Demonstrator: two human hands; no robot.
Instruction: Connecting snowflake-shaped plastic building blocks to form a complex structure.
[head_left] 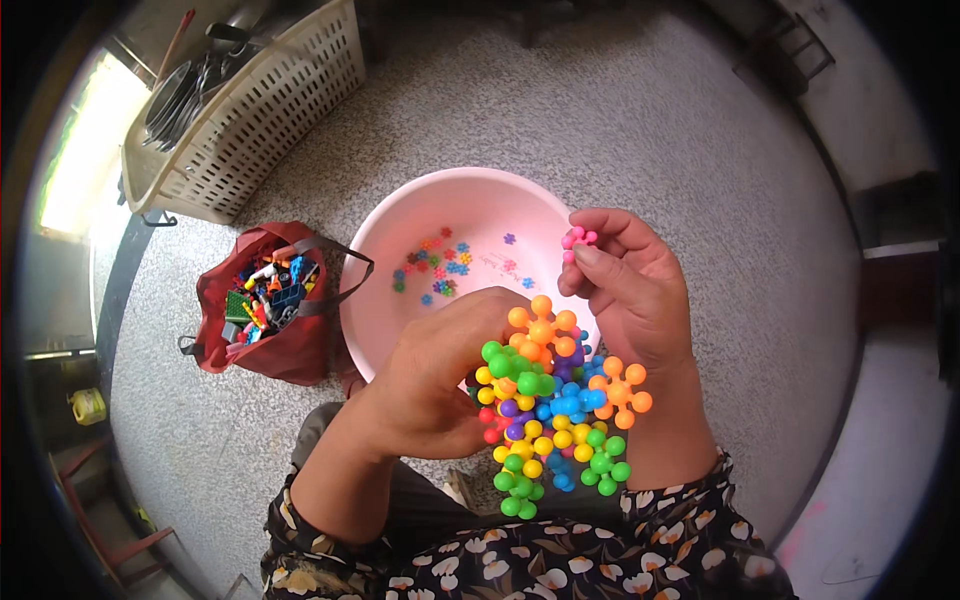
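Observation:
My left hand (435, 375) is closed round a cluster of joined knobbed snowflake-shaped toy pieces (570, 403) in orange, green, yellow, blue, purple and red. Its fingertips are hidden behind the cluster. Up and to the right of it, my right hand (640, 290) pinches a single pink knobbed piece (574, 240) between thumb and fingers, apart from the cluster. Below both hands a round pink basin (375, 240) rests on the floor, with several small loose pieces (458, 268) of many colours scattered on its bottom.
Left of the basin stands a red fabric bag (220, 300) full of mixed building blocks, its dark strap (355, 285) reaching the basin's rim. A cream perforated plastic basket (265, 115) with dark utensils is at the upper left. A dark stool (785, 50) stands far right.

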